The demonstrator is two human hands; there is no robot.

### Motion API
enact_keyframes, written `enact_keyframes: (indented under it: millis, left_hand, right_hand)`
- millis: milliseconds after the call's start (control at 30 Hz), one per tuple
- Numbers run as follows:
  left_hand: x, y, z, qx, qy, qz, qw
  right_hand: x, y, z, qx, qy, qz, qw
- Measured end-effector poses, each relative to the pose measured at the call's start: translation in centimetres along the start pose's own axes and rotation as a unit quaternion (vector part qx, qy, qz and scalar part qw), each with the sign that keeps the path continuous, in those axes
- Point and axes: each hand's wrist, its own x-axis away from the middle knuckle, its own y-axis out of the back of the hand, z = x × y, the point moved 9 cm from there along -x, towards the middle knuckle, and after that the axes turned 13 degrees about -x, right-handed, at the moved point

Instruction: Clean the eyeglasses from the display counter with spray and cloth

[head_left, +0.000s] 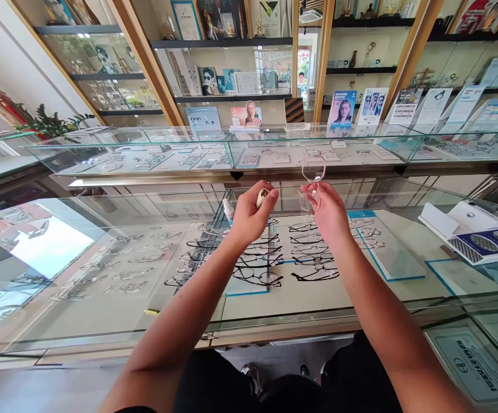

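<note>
My right hand (330, 211) is closed on a pair of thin, pinkish-rimmed eyeglasses (314, 168), held upright on end above the glass counter. One round lens is at the top, and the other is partly behind my fingers. To its left, my left hand (250, 215) is curled round a small white object (262, 197); only its end shows, so its kind is unclear. Just behind that hand stands a small white bottle (228, 210) with a coloured label. Beneath both hands, dark-framed eyeglasses (257, 277) lie in rows, with another column of eyeglasses (315, 274) to the right.
The glass counter (115, 327) spans the area before me. An open white box (468, 221) with a blue patterned panel is at the right. Behind runs a second glass display case (167, 172), topped by upright cards (342, 112). A small yellow piece (151, 312) lies near the front edge.
</note>
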Motion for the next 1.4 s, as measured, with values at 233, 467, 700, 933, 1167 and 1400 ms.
enact_keyframes:
  millis: [233, 467, 700, 933, 1167, 1400]
  left_hand:
    - [-3.4, 0.0, -6.1, -0.149, -0.079, 0.191, 0.967]
    - [-2.4, -0.1, -5.3, -0.248, -0.137, 0.143, 0.948]
    - [-3.1, 1.5, -6.4, -0.301, -0.202, 0.008, 0.932]
    - [-2.4, 5.6, -8.5, -0.229, -0.242, -0.088, 0.939]
    - [-1.6, 8.1, -9.4, -0.189, -0.239, -0.129, 0.944]
    - [0.0, 11.4, -10.6, -0.194, -0.249, -0.281, 0.907]
  right_hand:
    - [0.0, 0.5, 0.6, -0.01, 0.013, -0.019, 1.0]
    - [0.3, -0.2, 1.1, 0.05, -0.011, 0.033, 0.998]
    - [0.9, -1.8, 3.1, 0.112, -0.057, 0.089, 0.988]
    - [-0.9, -7.6, 8.8, 0.257, -0.036, 0.167, 0.951]
    - [0.3, -13.1, 12.6, 0.408, 0.056, 0.227, 0.882]
    - [3.7, -13.1, 16.1, 0.411, 0.312, 0.168, 0.84]
